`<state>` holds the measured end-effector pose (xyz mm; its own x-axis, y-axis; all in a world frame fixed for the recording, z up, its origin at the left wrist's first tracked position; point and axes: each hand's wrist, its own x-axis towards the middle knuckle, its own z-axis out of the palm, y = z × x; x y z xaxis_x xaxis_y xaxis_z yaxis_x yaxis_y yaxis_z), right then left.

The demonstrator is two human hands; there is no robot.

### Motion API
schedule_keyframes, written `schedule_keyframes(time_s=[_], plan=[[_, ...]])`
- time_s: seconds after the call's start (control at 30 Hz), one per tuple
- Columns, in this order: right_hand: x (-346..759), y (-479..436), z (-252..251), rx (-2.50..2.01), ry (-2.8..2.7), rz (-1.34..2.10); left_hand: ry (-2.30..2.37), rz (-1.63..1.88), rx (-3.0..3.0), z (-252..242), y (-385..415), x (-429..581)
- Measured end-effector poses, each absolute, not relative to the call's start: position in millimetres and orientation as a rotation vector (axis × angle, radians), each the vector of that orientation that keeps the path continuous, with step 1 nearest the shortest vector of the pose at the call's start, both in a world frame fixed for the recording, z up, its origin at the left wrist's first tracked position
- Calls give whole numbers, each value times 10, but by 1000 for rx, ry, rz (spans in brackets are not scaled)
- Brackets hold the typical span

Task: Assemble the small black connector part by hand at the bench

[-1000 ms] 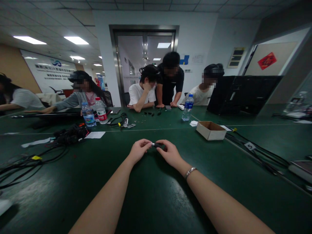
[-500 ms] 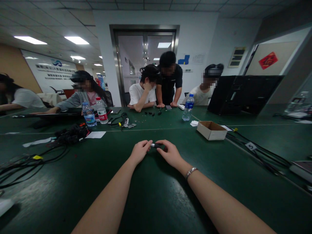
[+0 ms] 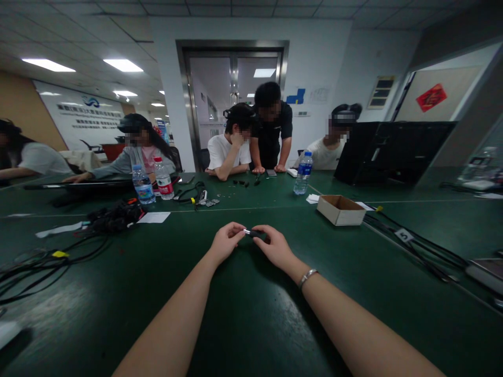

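The left hand (image 3: 229,242) and right hand (image 3: 277,246) hide the ends of a dark and silver cylinder (image 3: 253,233), too small to identify. A monitor (image 3: 393,152) hides part of a person (image 3: 324,151). The left edge cuts off a white object (image 3: 7,332); the bottom edge, both forearms (image 3: 168,314). Grey pieces (image 3: 212,202) on the tabletop (image 3: 251,314) are too tiny to tell.

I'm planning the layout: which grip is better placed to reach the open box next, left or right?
Probably the right grip: the open box stands ahead on its side; the left grip is farther off. Both hold the small dark object.
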<state>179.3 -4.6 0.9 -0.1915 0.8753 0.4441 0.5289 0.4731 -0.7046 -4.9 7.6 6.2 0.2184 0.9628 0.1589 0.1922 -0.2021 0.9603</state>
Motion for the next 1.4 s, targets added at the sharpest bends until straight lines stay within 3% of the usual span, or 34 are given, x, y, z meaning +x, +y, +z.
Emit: schedule_keyframes(time_s=[1.4], plan=[[1777, -68, 14, -1134, -1912, 532, 1396, 983, 1745, 44, 80, -50]])
